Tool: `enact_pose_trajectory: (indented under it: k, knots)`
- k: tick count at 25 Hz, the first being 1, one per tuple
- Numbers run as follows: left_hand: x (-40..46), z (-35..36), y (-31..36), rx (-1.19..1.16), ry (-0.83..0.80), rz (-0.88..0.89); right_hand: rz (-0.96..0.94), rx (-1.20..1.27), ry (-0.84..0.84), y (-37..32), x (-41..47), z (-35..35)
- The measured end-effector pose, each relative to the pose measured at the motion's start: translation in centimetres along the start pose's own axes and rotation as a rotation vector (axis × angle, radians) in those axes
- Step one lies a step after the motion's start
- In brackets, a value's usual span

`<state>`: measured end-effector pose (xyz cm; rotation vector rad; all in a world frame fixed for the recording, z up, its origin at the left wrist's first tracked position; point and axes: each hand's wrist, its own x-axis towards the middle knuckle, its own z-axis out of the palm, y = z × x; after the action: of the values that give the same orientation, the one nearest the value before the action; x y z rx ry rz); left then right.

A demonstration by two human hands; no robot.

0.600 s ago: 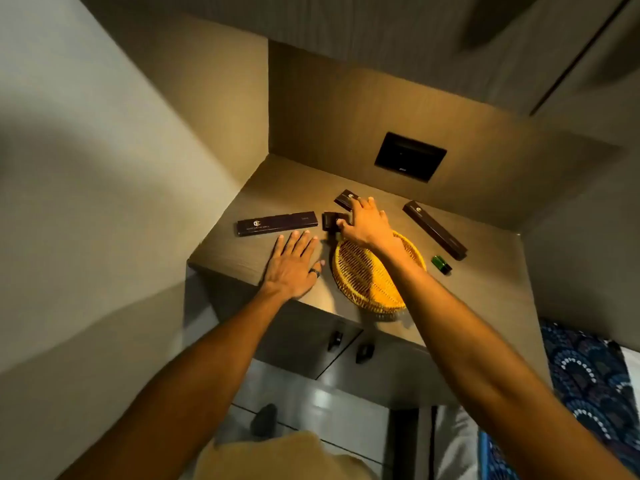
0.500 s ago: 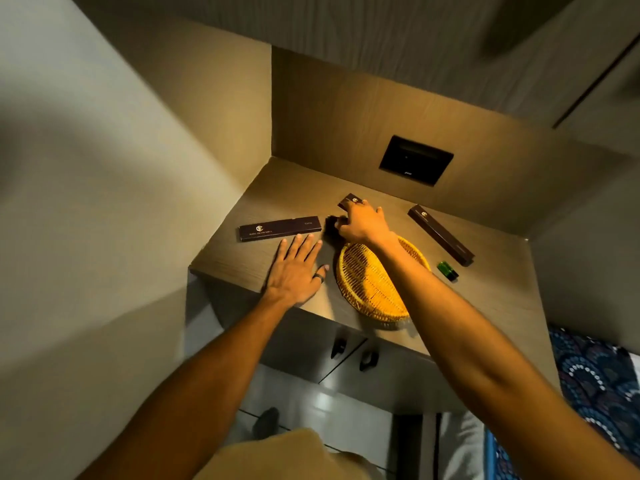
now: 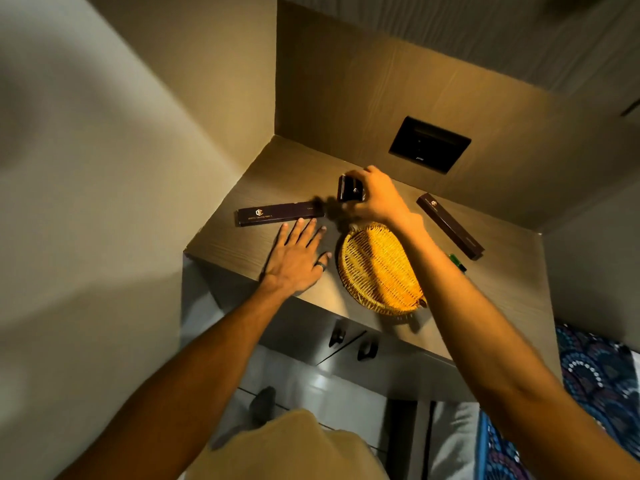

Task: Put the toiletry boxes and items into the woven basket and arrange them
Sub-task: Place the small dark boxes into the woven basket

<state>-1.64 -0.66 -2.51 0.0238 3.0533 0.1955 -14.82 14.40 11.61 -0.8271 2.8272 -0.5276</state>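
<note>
Woven basket [image 3: 379,268] lies empty; right hand [image 3: 375,199] grips small dark boxes [image 3: 350,189], left hand [image 3: 298,258] flat

A person's right hand [image 3: 375,199] grips small dark boxes [image 3: 350,188] above a wooden bench [image 3: 502,289], beyond an empty woven basket [image 3: 379,268]. The left hand [image 3: 296,258] lies flat beside it, fingertips near a long dark box [image 3: 280,213]; another long box [image 3: 449,225] lies right.

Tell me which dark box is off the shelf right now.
The small box gripped in the right hand. Both long boxes, one left and one right, lie flat on the shelf.
</note>
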Motion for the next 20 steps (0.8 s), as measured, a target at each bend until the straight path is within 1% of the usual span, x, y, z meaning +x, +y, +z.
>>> enact_pose_trajectory:
  k: [2,5,8,10,14,18,20]
  knots:
    - [0.1,0.2,0.0,-0.011,0.007,0.002,-0.063,0.061,-0.066,2.1,-3.6,-1.1]
    - [0.2,0.2,-0.1,0.0,-0.005,0.004,-0.049,-0.055,-0.244,5.2,-8.4,-0.8]
    - [0.1,-0.1,0.1,0.005,-0.015,0.001,-0.011,-0.149,-0.387,6.0,-10.3,1.3]
    - [0.0,-0.2,0.1,-0.005,-0.021,0.003,-0.041,-0.163,-0.413,5.6,-10.6,2.8]
    - [-0.1,-0.3,0.0,-0.009,-0.026,-0.004,-0.069,-0.154,-0.401,5.6,-10.5,4.2]
    - [-0.1,0.0,-0.1,-0.021,-0.011,0.002,-0.115,-0.198,-0.439,5.5,-10.6,3.9]
    - [0.1,0.1,-0.1,-0.03,-0.003,0.005,-0.102,-0.133,-0.454,5.8,-10.4,2.7]
